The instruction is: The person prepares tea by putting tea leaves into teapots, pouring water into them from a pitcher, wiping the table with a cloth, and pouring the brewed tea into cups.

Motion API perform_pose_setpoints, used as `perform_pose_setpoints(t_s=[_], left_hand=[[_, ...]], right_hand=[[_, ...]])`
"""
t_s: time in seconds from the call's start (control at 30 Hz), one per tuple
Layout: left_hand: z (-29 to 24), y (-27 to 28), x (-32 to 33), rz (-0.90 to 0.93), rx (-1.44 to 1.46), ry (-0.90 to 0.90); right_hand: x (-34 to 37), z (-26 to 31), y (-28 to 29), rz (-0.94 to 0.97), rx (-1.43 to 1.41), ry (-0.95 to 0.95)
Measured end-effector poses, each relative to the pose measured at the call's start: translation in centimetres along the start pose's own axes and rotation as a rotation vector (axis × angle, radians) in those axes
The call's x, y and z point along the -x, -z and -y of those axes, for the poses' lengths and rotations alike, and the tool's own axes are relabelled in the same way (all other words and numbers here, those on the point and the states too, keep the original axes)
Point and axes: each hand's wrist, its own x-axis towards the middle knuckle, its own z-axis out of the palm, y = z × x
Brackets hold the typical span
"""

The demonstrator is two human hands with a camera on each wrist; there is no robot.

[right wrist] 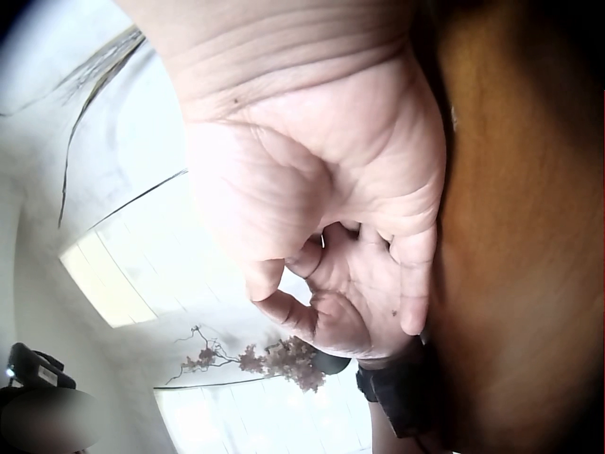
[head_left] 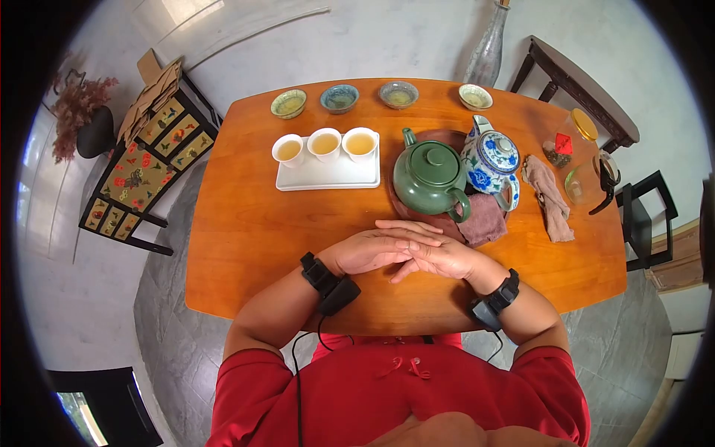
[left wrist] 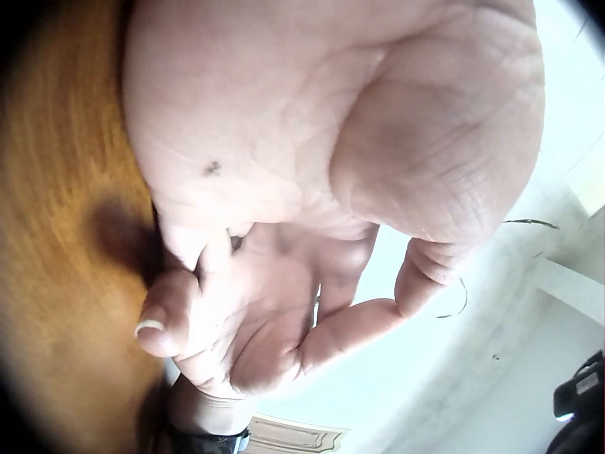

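Observation:
My left hand (head_left: pixel 366 252) and right hand (head_left: pixel 445 257) meet over the front middle of the wooden table (head_left: pixel 246 253), fingers laid across each other, with no object between them. In the left wrist view, the left palm (left wrist: pixel 331 123) fills the top, with the other hand's palm beyond it. The right palm (right wrist: pixel 321 161) shows likewise in the right wrist view, its fingers fairly straight. Just beyond the hands stand a green teapot (head_left: pixel 428 175) and a blue-and-white floral pot (head_left: pixel 488 160) on a round brown tray (head_left: pixel 392 195). A folded brown cloth (head_left: pixel 482 222) hangs over its edge.
Left of the teapot, a white tray (head_left: pixel 328 177) bears three white cups (head_left: pixel 325 145) of tea. Several patterned bowls (head_left: pixel 339 98) line the far edge. At right lie a crumpled cloth (head_left: pixel 550 197), a yellow-lidded jar (head_left: pixel 570 141) and a glass pitcher (head_left: pixel 585 182).

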Motion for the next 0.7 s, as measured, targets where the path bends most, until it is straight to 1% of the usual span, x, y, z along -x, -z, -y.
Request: perform_pose_setpoints(t_s=[0.03, 0.07, 0.1, 0.13, 0.17, 0.23, 0.4, 0.47, 0.53, 0.57, 0.63, 0.67, 0.7], left_hand=[[-5.0, -3.3, -1.2, 0.151, 0.424, 0.230], [-4.1, -3.0, -1.3, 0.150, 0.423, 0.229], [-2.3, -2.5, -1.4, 0.219, 0.480, 0.166], [-1.7, -2.3, -1.6, 0.290, 0.537, 0.102], [-1.2, -2.2, -1.7, 0.291, 0.537, 0.102], [-1.0, -2.1, -2.0, 0.360, 0.540, 0.018], [-1.4, -2.2, -1.7, 0.331, 0.517, 0.032], [-1.5, -2.1, -1.7, 0.329, 0.513, 0.036], [-1.6, -1.8, -1.8, 0.329, 0.367, 0.011], [-1.5, -1.6, -2.0, 0.329, 0.366, 0.010], [-1.3, -1.2, -2.4, 0.346, -0.895, -0.330], [-1.3, -1.1, -2.3, 0.346, -0.895, -0.332], [-1.7, -1.3, -2.1, 0.340, -0.628, -0.251]], right_hand=[[0.0, -0.1, 0.1, 0.004, -0.011, 0.002], [-0.1, -0.1, 0.2, 0.010, -0.021, 0.004], [-0.2, -0.2, 0.2, 0.012, -0.020, 0.005], [-0.2, -0.2, 0.2, 0.016, -0.022, 0.001], [-0.1, -0.2, 0.3, 0.017, -0.024, -0.003], [0.0, -0.2, 0.2, 0.017, -0.028, 0.004], [-0.1, 0.2, -0.1, 0.024, -0.030, 0.008], [-0.1, 0.7, -0.5, -0.026, -0.011, -0.033], [0.0, 0.8, -0.5, -0.022, -0.020, -0.039], [0.0, 0.8, -0.5, -0.015, -0.029, -0.046], [-0.1, 0.7, -0.5, -0.027, -0.035, -0.065], [-0.1, 0.7, -0.5, -0.040, -0.042, -0.084], [-0.2, 0.7, -0.5, -0.041, -0.040, -0.084]])
